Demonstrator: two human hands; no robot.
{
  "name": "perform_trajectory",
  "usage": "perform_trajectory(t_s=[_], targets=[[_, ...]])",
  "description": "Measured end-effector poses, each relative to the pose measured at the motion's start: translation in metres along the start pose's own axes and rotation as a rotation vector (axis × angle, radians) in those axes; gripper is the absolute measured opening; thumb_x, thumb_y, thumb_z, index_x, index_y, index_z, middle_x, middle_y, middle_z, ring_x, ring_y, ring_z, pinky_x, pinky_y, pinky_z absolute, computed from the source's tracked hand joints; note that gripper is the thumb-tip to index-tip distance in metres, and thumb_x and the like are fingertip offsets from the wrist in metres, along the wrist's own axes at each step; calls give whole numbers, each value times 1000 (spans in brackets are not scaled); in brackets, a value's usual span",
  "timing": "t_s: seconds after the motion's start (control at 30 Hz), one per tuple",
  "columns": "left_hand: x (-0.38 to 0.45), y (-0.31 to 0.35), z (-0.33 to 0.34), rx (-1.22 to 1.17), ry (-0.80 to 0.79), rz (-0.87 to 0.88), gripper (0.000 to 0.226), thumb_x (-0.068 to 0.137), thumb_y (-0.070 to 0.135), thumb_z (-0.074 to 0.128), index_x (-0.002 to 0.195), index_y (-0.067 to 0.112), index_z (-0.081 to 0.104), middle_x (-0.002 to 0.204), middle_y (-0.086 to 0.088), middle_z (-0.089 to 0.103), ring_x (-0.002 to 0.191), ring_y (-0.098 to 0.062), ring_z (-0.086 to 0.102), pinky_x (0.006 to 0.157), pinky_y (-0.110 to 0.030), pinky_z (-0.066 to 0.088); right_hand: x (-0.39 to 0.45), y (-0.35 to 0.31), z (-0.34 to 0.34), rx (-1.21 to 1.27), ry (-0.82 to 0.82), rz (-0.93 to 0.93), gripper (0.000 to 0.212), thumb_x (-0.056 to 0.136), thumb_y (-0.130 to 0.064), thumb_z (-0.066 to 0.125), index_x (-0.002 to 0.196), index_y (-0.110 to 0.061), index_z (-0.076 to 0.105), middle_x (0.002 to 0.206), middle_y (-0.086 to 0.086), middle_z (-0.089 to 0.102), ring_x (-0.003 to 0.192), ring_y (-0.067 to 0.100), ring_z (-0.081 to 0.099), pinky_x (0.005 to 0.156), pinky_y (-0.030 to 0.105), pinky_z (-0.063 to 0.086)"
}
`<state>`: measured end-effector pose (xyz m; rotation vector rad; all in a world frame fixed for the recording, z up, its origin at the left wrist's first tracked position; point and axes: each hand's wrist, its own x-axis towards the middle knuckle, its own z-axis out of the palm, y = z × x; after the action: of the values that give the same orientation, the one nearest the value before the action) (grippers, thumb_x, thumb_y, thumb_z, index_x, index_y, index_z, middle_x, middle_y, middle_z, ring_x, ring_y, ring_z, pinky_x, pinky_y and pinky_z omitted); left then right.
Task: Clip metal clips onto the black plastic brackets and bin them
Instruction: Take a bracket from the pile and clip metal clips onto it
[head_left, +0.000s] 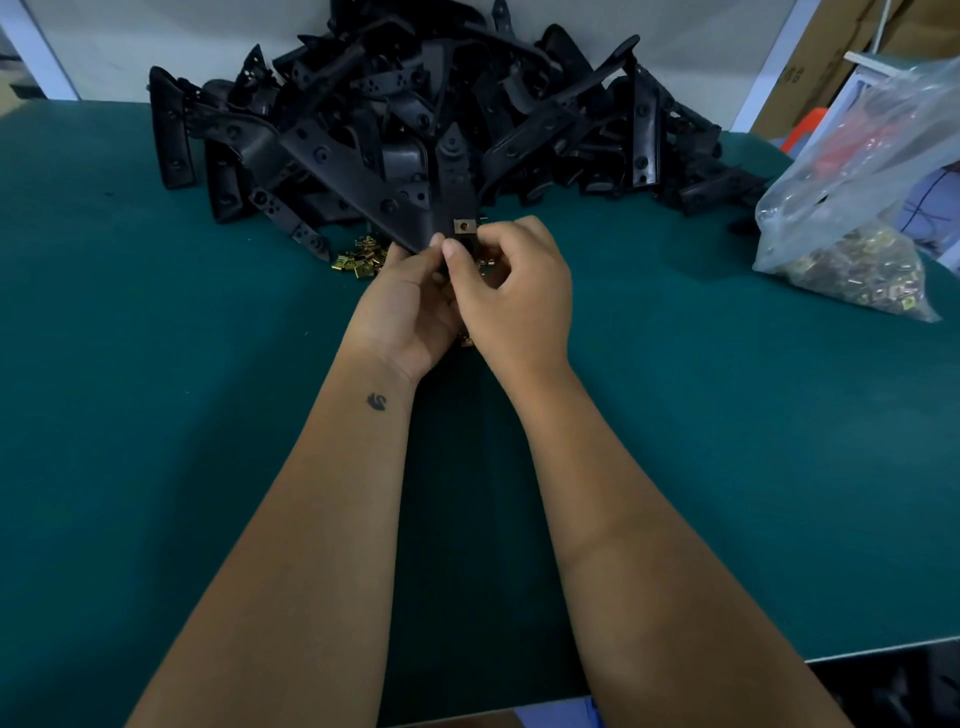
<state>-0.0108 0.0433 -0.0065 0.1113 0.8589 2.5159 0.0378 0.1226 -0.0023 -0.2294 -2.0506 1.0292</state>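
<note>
Together, a person's left hand (402, 304) and right hand (511, 296) meet above a green worktop (182, 389), both gripping one black plastic bracket (453, 187) whose long blade rises away from the fingers toward the far side. Curled left fingers and thumb hold the bracket's near end from the left, while the right thumb and forefinger pinch it from the right, just below a square brass-coloured metal clip (464, 226) with a hole in its middle that sits on the bracket directly beyond the fingertips. Whether that clip is pushed fully home cannot be judged from this angle. Just beyond the hands lies a large heap of black brackets (415, 104), tangled and piled against a pale wall (156, 31). A small scatter of loose brass clips (361, 260) rests on the worktop just left of the left hand, at the foot of the heap, and what may be a few more glint between the two palms. Well to the right of the right hand slumps a clear plastic bag (857, 171), its lower corner filled with more clips. A small dark tattoo (376, 401) marks the left wrist.
</note>
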Motion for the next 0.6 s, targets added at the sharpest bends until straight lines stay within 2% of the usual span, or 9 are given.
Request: perform_trajectory(t_s=[0.13, 0.27, 0.4, 0.5, 0.57, 0.6], targets=[[0, 1, 1, 123, 62, -6, 13, 100, 5, 50, 98, 14, 60, 69, 3, 70, 57, -10, 65, 55, -23, 54, 0, 0, -2, -93, 28, -70, 23, 86, -27, 71, 87, -4, 68, 90, 3, 61, 80, 19, 58, 67, 39, 50], [-1, 1, 2, 109, 79, -19, 14, 99, 5, 52, 95, 15, 61, 69, 3, 70, 57, -9, 66, 54, -22, 54, 0, -1, -3, -97, 33, -97, 20, 84, -23, 72, 85, -3, 68, 90, 5, 61, 78, 21, 59, 65, 40, 51], [-3, 1, 1, 57, 55, -25, 12, 99, 5, 52, 104, 11, 60, 81, -2, 72, 70, -13, 71, 63, -26, 58, 1, 0, -3, -80, 5, -103, 20, 85, -22, 70, 88, -2, 68, 92, 4, 60, 79, 20, 59, 67, 40, 51], [-3, 4, 0, -44, 29, 4, 19, 100, 6, 47, 118, 6, 54, 91, -9, 70, 80, -21, 71, 71, -33, 59, 0, 1, -2, -53, -104, -107, 22, 92, -25, 60, 100, -5, 68, 98, -1, 59, 83, 13, 56, 69, 36, 50], [-2, 6, -1, -84, 59, 26, 17, 101, 7, 45, 116, 4, 52, 95, -11, 65, 86, -24, 64, 84, -34, 56, -1, 1, 0, -15, -150, -66, 25, 97, -26, 52, 104, -10, 68, 100, -6, 57, 84, 9, 55, 72, 32, 49], [-1, 7, 0, -101, 95, 40, 14, 101, 7, 44, 111, 3, 52, 94, -11, 62, 84, -24, 58, 82, -30, 53, -2, 1, 1, 17, -135, -39, 26, 98, -25, 48, 104, -10, 68, 101, -6, 58, 86, 8, 56, 74, 30, 48]])
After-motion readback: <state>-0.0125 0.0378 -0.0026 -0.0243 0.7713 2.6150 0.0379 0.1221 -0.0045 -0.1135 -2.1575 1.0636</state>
